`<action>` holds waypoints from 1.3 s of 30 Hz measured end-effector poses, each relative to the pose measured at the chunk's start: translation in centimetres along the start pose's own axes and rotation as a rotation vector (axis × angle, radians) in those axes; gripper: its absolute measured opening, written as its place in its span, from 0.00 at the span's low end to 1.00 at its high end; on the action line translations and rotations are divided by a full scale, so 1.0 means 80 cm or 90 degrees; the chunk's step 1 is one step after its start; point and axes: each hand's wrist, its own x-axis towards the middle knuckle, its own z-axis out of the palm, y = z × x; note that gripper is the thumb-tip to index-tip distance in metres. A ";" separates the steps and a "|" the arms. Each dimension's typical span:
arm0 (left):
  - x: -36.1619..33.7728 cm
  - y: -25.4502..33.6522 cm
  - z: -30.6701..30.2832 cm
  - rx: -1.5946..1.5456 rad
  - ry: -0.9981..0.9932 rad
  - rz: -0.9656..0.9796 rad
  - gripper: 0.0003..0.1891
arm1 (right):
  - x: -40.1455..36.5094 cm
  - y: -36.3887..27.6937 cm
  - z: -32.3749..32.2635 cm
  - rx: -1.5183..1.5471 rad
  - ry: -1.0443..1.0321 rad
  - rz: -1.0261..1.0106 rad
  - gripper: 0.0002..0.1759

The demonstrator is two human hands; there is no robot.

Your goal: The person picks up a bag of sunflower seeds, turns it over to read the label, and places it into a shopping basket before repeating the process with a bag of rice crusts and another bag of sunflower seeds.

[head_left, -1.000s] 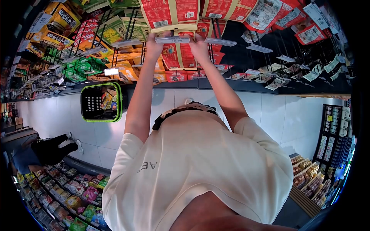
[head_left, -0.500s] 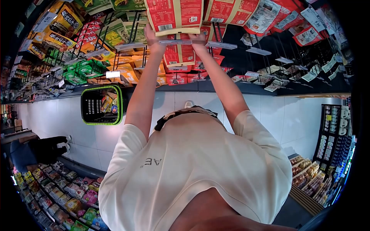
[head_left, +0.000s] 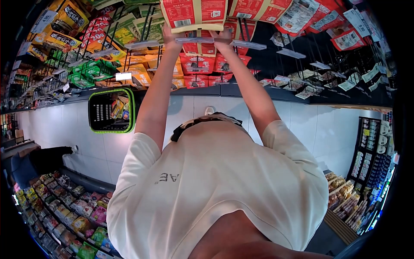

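Observation:
Both my arms stretch forward to a hanging snack rack. My left hand (head_left: 170, 38) is at the left side of a red and beige snack bag (head_left: 200, 48), and my right hand (head_left: 221, 38) is at its right side. Both hands appear closed on the bag's edges, with the fingertips partly hidden. A clear price strip (head_left: 195, 40) crosses in front of the bag. Just above hangs a larger-looking red and beige bag (head_left: 194, 15), which covers the top of the held one. Red sunflower seed bags (head_left: 197, 64) hang below.
A black basket with a green rim (head_left: 133, 110) stands on the floor at left, holding several packs. Yellow bags (head_left: 138, 75) and green bags (head_left: 88, 71) hang on the rack's left. Metal hooks with price tags (head_left: 291, 53) stick out at right. A person (head_left: 26, 166) is behind left.
The red and beige bag between my hands has moved up and deeper into the rack, uncovering more of the red bags below. The person behind left has shifted.

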 end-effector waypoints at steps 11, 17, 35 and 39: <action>-0.225 -0.064 -0.129 0.220 -0.116 -0.007 0.11 | -0.162 0.015 -0.034 -0.101 -0.092 0.085 0.12; -0.363 -0.202 -0.252 0.301 -0.158 -0.272 0.10 | -0.257 0.068 -0.031 -0.178 -0.272 0.199 0.09; -0.404 -0.365 -0.459 0.178 -0.383 -0.678 0.12 | -0.437 0.028 0.045 -0.338 -0.498 0.470 0.13; -0.390 -0.351 -0.475 0.150 -0.385 -0.664 0.12 | -0.471 -0.005 0.050 -0.236 -0.417 0.589 0.13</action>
